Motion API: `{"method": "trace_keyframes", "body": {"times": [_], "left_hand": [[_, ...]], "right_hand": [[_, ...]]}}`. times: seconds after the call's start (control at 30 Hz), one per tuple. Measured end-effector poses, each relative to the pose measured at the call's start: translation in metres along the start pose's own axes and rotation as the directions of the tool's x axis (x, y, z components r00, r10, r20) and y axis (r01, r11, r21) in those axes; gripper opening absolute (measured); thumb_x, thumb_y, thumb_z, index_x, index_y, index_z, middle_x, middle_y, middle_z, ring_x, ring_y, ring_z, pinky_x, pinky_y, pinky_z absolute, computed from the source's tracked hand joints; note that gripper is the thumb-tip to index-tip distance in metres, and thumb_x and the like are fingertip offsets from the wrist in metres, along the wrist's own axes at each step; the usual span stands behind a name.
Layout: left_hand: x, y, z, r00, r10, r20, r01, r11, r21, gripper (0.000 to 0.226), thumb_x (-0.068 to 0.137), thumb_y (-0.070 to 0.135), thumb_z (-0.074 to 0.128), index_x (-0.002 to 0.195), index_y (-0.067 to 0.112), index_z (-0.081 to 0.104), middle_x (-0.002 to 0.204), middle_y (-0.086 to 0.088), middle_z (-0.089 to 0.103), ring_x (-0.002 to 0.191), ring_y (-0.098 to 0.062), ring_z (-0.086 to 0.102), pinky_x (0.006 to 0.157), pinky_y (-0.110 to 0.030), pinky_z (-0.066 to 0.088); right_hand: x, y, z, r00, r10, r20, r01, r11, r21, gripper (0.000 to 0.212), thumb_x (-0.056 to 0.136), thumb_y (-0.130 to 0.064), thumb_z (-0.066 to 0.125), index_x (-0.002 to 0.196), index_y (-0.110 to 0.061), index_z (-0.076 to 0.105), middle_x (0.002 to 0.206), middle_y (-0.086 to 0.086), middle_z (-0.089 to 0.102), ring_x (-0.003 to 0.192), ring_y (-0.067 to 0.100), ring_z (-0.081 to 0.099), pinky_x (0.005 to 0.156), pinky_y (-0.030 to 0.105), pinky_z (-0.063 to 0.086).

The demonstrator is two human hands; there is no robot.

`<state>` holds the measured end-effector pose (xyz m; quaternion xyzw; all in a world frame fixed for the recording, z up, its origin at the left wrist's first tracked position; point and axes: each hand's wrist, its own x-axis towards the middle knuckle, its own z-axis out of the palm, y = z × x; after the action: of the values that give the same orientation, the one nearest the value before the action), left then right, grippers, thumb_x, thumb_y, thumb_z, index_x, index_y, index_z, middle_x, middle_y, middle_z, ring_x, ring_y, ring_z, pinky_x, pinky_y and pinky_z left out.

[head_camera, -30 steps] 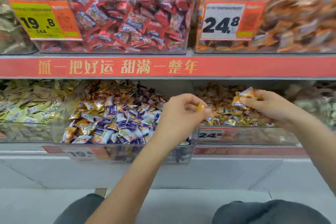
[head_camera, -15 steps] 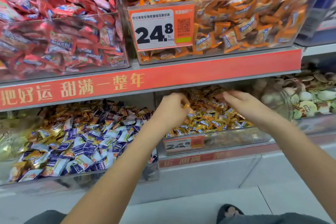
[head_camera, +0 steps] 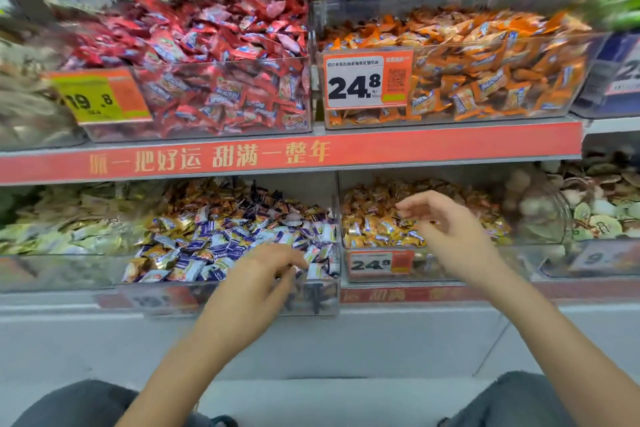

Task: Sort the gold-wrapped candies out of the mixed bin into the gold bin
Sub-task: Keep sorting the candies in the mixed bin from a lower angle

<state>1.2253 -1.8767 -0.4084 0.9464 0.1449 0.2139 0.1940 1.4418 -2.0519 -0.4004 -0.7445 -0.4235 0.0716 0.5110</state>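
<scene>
On the lower shelf the clear mixed bin (head_camera: 221, 298) holds purple-and-white candies mixed with gold-wrapped candies (head_camera: 162, 262). To its right stands the gold bin (head_camera: 429, 267), full of gold wrappers (head_camera: 377, 225), with a 24.8 price tag on its front. My left hand (head_camera: 263, 274) hovers over the front right corner of the mixed bin, fingers loosely spread and holding nothing. My right hand (head_camera: 446, 232) is over the front of the gold bin, fingers spread and blurred, with nothing in it.
The upper shelf carries a bin of red-wrapped candies (head_camera: 207, 80) and a bin of orange-wrapped candies (head_camera: 485, 66). A bin of pale yellow wrappers (head_camera: 62, 229) lies left of the mixed bin, round green-and-white sweets (head_camera: 595, 208) to the far right. My knees show at the bottom.
Both hands let go of their gold candies over the gold bin. My left hand has swung back left and down to the mixed bin; my right hand has opened and drawn back.
</scene>
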Motion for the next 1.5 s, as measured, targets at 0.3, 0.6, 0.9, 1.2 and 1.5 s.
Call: {"method": "trace_keyframes", "body": {"times": [0.3, 0.6, 0.9, 1.2, 1.5], "left_hand": [[-0.087, -0.092, -0.058, 0.85, -0.366, -0.378, 0.342, 0.931, -0.132, 0.034, 0.082, -0.008, 0.059, 0.08, 0.024, 0.069, 0.086, 0.023, 0.063, 0.08, 0.006, 0.06, 0.073, -0.008, 0.043], [-0.062, -0.171, -0.097, 0.716, -0.487, -0.5, 0.423, 0.872, -0.245, 0.029, 0.084, 0.005, 0.055, 0.076, 0.033, 0.059, 0.084, 0.014, 0.06, 0.075, -0.007, 0.057, 0.061, -0.015, 0.037], [-0.068, -0.185, -0.087, 0.774, -0.53, -0.346, 0.492, 0.848, -0.197, 0.02, 0.085, 0.012, 0.057, 0.079, 0.03, 0.061, 0.099, 0.01, 0.059, 0.077, 0.004, 0.057, 0.061, -0.025, 0.047], [-0.072, -0.181, -0.102, 0.704, -0.635, -0.318, 0.533, 0.769, -0.353, 0.015, 0.082, 0.009, 0.061, 0.078, 0.023, 0.066, 0.055, 0.005, 0.059, 0.038, -0.002, 0.047, 0.035, -0.014, 0.029], [-0.063, -0.18, -0.097, 0.714, -0.642, -0.28, 0.566, 0.764, -0.309, 0.019, 0.083, 0.009, 0.058, 0.076, 0.026, 0.065, 0.068, 0.002, 0.067, 0.05, -0.003, 0.057, 0.041, -0.016, 0.033]], "right_hand": [[0.018, -0.106, 0.174, 0.811, -0.289, 0.509, 0.368, 0.928, -0.06, 0.034, 0.093, 0.004, 0.045, 0.113, -0.012, 0.066, 0.113, -0.002, 0.067, 0.096, -0.008, 0.056, 0.082, 0.006, 0.04], [0.084, -0.118, 0.28, 0.573, -0.124, 0.81, 0.604, 0.732, -0.315, 0.032, 0.091, -0.032, 0.063, 0.116, -0.014, 0.055, 0.114, 0.004, 0.06, 0.101, 0.022, 0.055, 0.086, 0.039, 0.046], [0.114, -0.117, 0.246, 0.697, -0.086, 0.712, 0.543, 0.712, -0.446, 0.027, 0.083, -0.014, 0.059, 0.102, -0.033, 0.062, 0.106, -0.017, 0.054, 0.104, 0.012, 0.055, 0.088, 0.033, 0.046], [0.1, -0.138, 0.317, 0.458, 0.032, 0.888, 0.43, 0.867, -0.253, 0.053, 0.082, -0.054, 0.064, 0.127, -0.03, 0.049, 0.12, -0.013, 0.053, 0.106, 0.008, 0.052, 0.091, 0.028, 0.044], [0.069, -0.134, 0.332, 0.609, -0.046, 0.792, 0.496, 0.801, -0.336, 0.042, 0.096, -0.057, 0.035, 0.132, -0.036, 0.042, 0.072, -0.01, 0.047, 0.074, 0.016, 0.049, 0.06, 0.027, 0.037]]}}
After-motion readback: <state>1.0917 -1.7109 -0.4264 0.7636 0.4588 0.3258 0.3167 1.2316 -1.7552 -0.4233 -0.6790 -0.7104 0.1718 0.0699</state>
